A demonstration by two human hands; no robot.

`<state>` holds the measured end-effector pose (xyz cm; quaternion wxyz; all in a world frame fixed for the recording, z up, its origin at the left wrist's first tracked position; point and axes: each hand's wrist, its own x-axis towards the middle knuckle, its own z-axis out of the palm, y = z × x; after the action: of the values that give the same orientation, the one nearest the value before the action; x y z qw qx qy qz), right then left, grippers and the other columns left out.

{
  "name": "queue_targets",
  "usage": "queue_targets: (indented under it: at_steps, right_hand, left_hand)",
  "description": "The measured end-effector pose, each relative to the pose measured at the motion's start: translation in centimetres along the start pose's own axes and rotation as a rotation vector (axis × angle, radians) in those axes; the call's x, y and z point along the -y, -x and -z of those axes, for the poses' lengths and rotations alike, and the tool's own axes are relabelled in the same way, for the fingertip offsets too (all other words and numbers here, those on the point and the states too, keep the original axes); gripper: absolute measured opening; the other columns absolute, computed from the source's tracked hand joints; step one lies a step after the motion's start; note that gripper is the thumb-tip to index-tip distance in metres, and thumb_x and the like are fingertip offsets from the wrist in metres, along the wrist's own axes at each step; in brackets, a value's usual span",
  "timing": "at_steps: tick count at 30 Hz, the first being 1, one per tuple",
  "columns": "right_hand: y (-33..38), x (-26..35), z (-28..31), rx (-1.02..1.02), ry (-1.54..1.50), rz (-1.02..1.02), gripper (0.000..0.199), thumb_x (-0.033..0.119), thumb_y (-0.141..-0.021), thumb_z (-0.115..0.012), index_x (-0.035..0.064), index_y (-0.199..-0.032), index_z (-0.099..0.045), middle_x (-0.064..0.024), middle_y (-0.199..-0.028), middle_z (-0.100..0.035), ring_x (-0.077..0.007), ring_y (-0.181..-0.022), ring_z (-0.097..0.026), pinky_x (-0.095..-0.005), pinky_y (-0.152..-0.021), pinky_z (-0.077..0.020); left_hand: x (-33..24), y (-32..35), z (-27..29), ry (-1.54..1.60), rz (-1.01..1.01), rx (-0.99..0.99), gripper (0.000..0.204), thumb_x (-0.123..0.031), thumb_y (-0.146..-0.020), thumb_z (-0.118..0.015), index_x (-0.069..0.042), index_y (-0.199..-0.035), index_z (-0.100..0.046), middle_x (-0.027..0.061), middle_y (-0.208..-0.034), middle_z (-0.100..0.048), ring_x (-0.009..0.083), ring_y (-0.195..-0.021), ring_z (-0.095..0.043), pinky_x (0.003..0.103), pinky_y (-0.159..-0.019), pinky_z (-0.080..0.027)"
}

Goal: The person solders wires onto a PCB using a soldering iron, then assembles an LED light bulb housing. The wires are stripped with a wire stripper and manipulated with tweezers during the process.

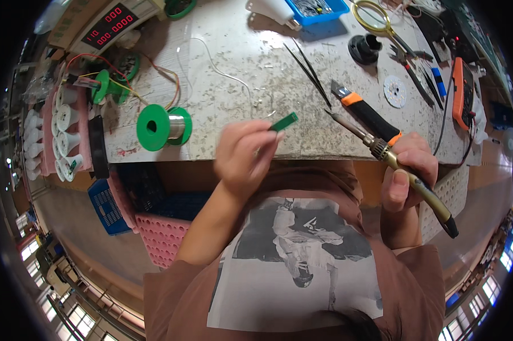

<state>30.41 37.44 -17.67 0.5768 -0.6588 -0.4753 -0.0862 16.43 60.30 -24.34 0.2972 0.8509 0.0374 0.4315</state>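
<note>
Between the thumb and fingers of my left hand is a small green rectangular circuit board, held over the table's front edge. That hand is slightly blurred. My right hand is wrapped round the handle of a soldering iron, whose tip points up and left, away from the board. Just behind the iron lies a black and orange utility knife. Black tweezers rest further back. Left of my left hand stands a green spool of solder wire.
White cone-shaped parts sit in pink foam at the left, near a display unit with red digits. A blue tray, magnifying glass, pliers, round white disc and orange multimeter lie at the back and right.
</note>
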Motion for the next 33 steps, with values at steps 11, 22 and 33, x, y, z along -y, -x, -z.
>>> queue_targets:
  at_steps: [11,22,33]
  right_hand:
    - [0.4,-0.4,-1.6,0.076,-0.072,0.061,0.019,0.013,-0.080,-0.067,0.0015,-0.093,-0.059,-0.0093,-0.069,-0.060,-0.0201,-0.050,-0.049,-0.0322,-0.046,-0.0366]
    - [-0.1,-0.8,-2.7,0.083,-0.018,0.056,0.017,0.011,-0.079,-0.068,0.0015,-0.091,-0.060,-0.0079,-0.068,-0.061,-0.0211,-0.053,-0.056,-0.0319,-0.048,-0.0421]
    - [-0.2,-0.9,-2.8,0.102,-0.006,0.048,0.016,0.011,-0.079,-0.067,0.0020,-0.091,-0.060,-0.0073,-0.069,-0.061,-0.0212,-0.054,-0.057,-0.0318,-0.048,-0.0426]
  left_hand:
    - [0.0,0.6,-0.8,0.074,0.112,0.045,0.027,0.004,-0.070,-0.084,-0.006,-0.087,-0.066,0.0092,-0.092,-0.068,0.0248,-0.079,-0.065,0.034,-0.064,-0.053]
    - [0.7,0.9,-0.7,0.061,0.046,0.070,0.026,0.004,-0.076,-0.083,-0.005,-0.091,-0.064,0.0115,-0.097,-0.065,0.0170,-0.079,-0.062,0.024,-0.053,-0.050]
    - [0.5,0.8,-0.7,0.065,0.034,0.059,0.027,0.004,-0.074,-0.083,-0.005,-0.090,-0.064,0.0119,-0.095,-0.066,0.0227,-0.081,-0.063,0.030,-0.060,-0.052]
